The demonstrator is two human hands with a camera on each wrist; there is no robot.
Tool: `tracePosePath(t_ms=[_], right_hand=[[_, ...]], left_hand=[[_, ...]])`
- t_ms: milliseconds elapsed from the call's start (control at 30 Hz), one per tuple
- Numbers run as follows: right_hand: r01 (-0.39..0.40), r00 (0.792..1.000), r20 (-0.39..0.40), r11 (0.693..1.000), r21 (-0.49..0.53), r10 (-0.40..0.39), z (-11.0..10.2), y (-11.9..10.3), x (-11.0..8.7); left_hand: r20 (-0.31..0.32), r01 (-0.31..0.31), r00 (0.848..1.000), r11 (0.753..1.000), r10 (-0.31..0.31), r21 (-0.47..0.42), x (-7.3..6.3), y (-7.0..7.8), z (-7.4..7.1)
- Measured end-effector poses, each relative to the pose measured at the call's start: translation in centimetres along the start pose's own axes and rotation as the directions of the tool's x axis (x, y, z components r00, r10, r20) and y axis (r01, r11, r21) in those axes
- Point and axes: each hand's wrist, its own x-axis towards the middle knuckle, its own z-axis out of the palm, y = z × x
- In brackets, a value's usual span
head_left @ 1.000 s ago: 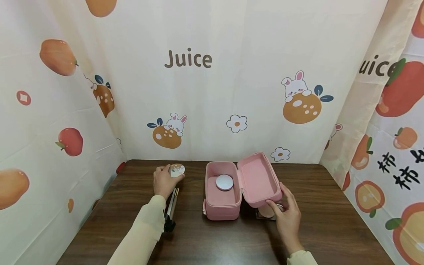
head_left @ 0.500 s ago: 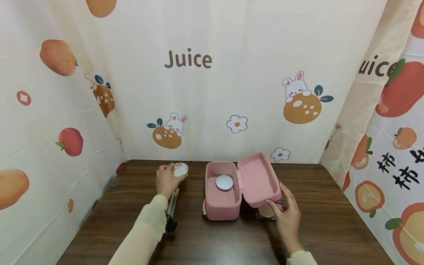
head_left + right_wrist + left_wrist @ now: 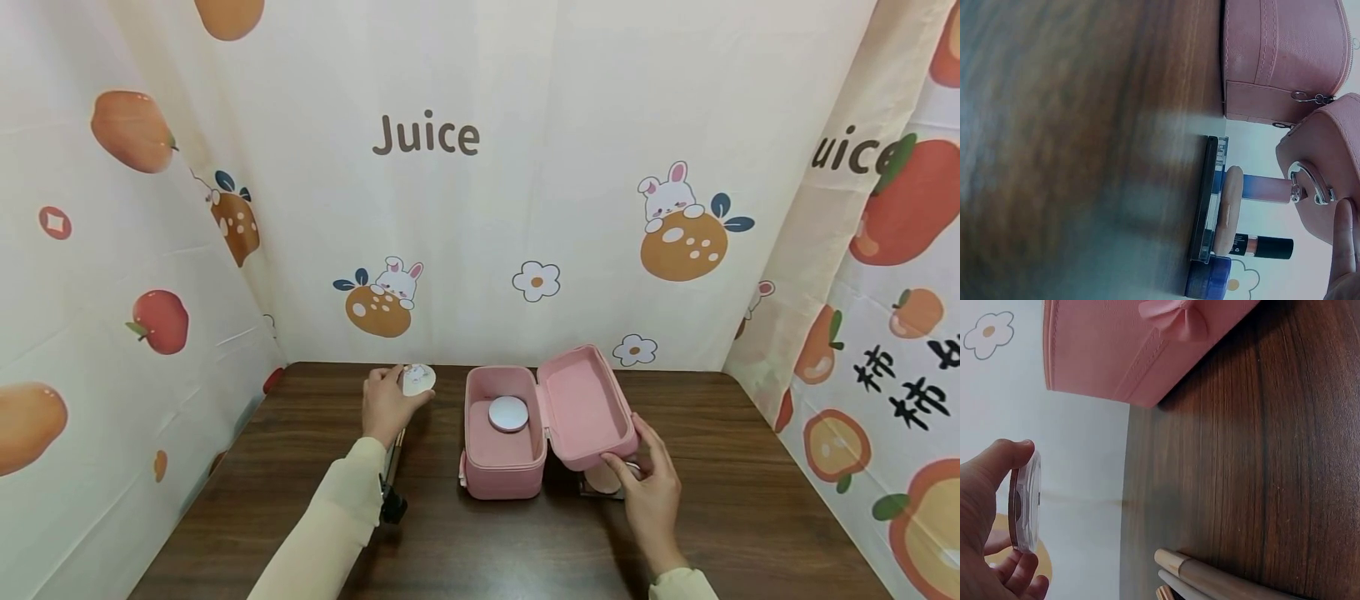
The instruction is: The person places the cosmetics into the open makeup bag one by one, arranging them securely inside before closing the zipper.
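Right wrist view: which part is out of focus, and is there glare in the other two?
Right wrist: the near table is blurred, the pink case sharper; head: soft sheen on the table, low centre; left wrist: pale sheen toward the table's far edge.

Sleeved left arm [image 3: 324,518] extended forward, left hand [image 3: 386,407] pinching with thumb [image 3: 1002,457] opposed to curled fingers [image 3: 1024,570]; right hand [image 3: 654,493] also pinching, thumb spread from fingers, wrist [image 3: 666,555] bare beyond the cuff [image 3: 681,583].
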Motion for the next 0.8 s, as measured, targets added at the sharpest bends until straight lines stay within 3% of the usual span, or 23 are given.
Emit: tracePosePath(t_ms=[533,800], right_hand=[[-0.005,1.0,-0.002,1.0,-0.013,0.005,0.0,-0.4,0.0],[-0.007,1.0,0.0,0.999,-0.031,0.007,-0.1,-0.4,0.1]], left_hand=[[0.004,-0.04,0.999,0.998,0.04,0.051,-0.4,0.7,1.2],[0.018,-0.063,0.998,0.998,0.063,0.024,-0.5,1.5,1.1]])
